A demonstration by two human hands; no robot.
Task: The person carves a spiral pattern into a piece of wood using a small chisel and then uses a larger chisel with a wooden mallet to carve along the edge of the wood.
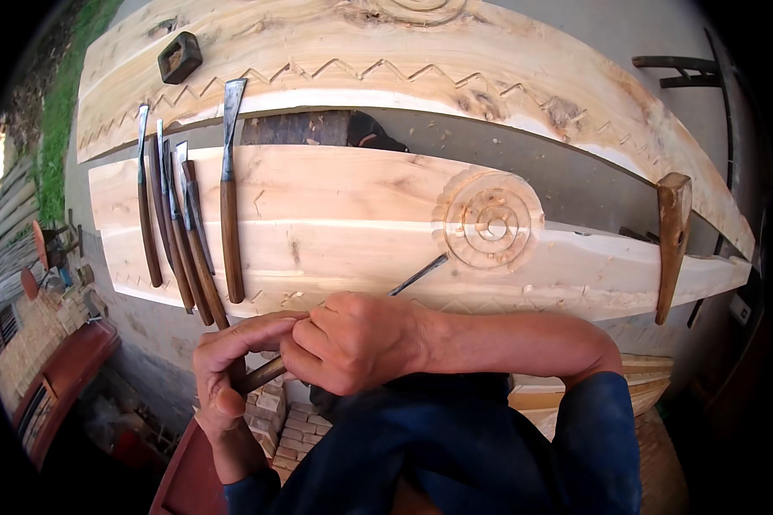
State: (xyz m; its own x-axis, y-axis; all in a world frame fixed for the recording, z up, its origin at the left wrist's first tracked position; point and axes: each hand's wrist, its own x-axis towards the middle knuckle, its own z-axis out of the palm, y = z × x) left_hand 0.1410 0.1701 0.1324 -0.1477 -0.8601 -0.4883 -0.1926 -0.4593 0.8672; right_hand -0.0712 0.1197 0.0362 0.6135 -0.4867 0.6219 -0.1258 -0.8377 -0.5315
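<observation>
My right hand [348,343] is closed round a wood carving chisel, its forearm crossing in from the lower right. The chisel's narrow metal blade [419,275] points up and right over the pale board [335,184], its tip beside the rim of a carved spiral rosette [492,221]. My left hand [232,360] is curled round the butt end of the wooden handle [264,374], thumb below. Left of the rosette, several wooden-handled chisels [231,206] lie across the board. A wooden mallet [672,249] rests across its narrow right end.
Beyond lies a second long board [558,94] with a carved zigzag line; a dark hollow block [179,58] sits on it. Small wood blocks [305,433] are stacked below my hands. A red metal piece [69,378] stands at lower left, grass [58,129] at far left.
</observation>
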